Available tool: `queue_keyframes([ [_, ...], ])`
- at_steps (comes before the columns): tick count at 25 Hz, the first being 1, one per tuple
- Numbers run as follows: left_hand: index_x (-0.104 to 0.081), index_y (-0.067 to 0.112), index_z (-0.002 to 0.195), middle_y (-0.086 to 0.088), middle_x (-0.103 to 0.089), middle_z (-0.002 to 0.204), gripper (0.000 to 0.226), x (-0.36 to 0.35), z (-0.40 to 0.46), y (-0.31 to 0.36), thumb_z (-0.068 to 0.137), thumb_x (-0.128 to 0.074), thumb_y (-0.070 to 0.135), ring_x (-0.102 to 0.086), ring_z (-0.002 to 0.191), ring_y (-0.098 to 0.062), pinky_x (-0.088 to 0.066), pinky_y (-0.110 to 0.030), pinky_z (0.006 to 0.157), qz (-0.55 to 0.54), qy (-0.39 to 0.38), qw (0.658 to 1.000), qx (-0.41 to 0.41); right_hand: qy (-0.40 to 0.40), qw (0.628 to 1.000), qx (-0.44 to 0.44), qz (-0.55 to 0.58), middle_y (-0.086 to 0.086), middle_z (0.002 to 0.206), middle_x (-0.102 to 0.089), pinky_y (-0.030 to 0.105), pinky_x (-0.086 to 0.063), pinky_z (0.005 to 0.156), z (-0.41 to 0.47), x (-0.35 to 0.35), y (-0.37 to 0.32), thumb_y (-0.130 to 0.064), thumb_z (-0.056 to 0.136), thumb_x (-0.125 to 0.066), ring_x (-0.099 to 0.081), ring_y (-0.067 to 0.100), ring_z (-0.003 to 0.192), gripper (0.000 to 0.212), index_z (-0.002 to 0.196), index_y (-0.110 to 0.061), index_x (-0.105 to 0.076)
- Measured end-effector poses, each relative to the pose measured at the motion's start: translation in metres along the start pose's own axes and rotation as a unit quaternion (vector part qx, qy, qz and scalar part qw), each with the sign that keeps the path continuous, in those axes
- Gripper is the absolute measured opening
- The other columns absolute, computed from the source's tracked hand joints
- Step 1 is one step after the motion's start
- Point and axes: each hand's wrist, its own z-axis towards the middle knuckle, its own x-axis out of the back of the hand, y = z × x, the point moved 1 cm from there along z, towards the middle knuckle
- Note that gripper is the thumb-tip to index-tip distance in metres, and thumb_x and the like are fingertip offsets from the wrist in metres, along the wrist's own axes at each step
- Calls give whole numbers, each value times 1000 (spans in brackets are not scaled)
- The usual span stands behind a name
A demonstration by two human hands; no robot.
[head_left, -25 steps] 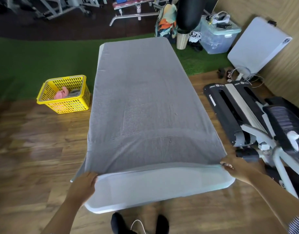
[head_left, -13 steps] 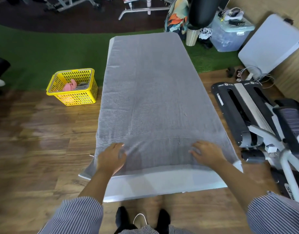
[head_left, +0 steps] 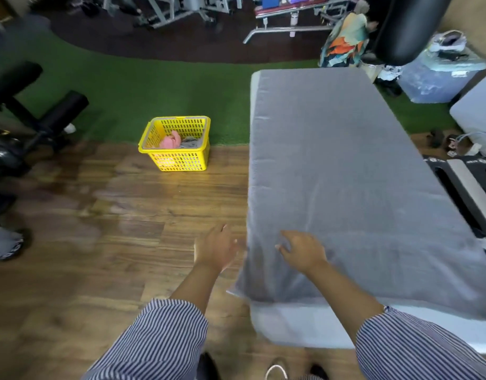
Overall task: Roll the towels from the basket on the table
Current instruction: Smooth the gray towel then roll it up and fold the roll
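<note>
Lying flat along the white table (head_left: pixel 304 327), the grey towel (head_left: pixel 346 187) covers nearly the whole top, its near-left corner hanging over the edge. The right hand (head_left: pixel 302 250) rests on the towel near that corner, fingers loosely spread and gripping nothing. At nine o'clock of it, just off the table edge, the left hand (head_left: pixel 215 249) hovers over the wooden floor (head_left: pixel 85 270), fingers relaxed and empty. At eleven o'clock, well apart, the yellow basket (head_left: pixel 178 160) stands holding a pink towel (head_left: pixel 170 140) and some grey cloth (head_left: pixel 191 142).
</note>
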Motion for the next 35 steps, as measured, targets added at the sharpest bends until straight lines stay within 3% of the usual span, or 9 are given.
queue_keyframes([
  [6,-34,27,143,4,-45,143,51,50,32,-121,93,-44,32,-48,125,-26,-32,-44,104,26,13,999,-18,30,995,-91,18,10,127,-57,41,-43,94,50,-21,-113,-42,92,-48,-52,32,117,43,126,-16,-52],
  [14,-36,28,142,3,-48,139,51,79,135,-201,92,-46,33,-49,124,-24,-35,-38,101,14,5,999,-31,63,988,-142,4,11,115,-61,36,-44,86,143,-16,-171,-40,91,-49,-56,31,107,35,112,-13,-56],
  [20,-37,26,139,3,-47,138,47,106,285,-216,94,-45,36,-51,122,-25,-33,-40,102,21,-10,999,-44,75,988,-132,14,3,116,-59,35,-41,87,290,4,-171,-38,91,-47,-55,27,107,29,112,-20,-55],
  [25,-42,26,134,4,-49,136,39,152,423,-204,95,-44,34,-48,125,-18,-30,-39,104,43,7,996,-79,91,980,-178,1,1,114,-59,35,-39,88,404,55,-151,-37,92,-46,-54,25,107,28,111,-18,-55],
  [31,-48,27,130,5,-56,131,36,169,579,-175,96,-43,34,-54,117,-22,-36,-33,95,34,27,985,-168,112,963,-244,8,-1,117,-58,32,-39,87,499,84,-110,-32,93,-44,-52,22,111,28,115,-19,-54],
  [35,-49,25,128,3,-57,128,35,168,710,-141,95,-43,34,-58,112,-23,-36,-37,97,35,-3,972,-233,156,944,-291,26,2,113,-62,31,-41,83,579,98,-85,-28,88,-45,-57,26,106,31,114,-18,-57],
])
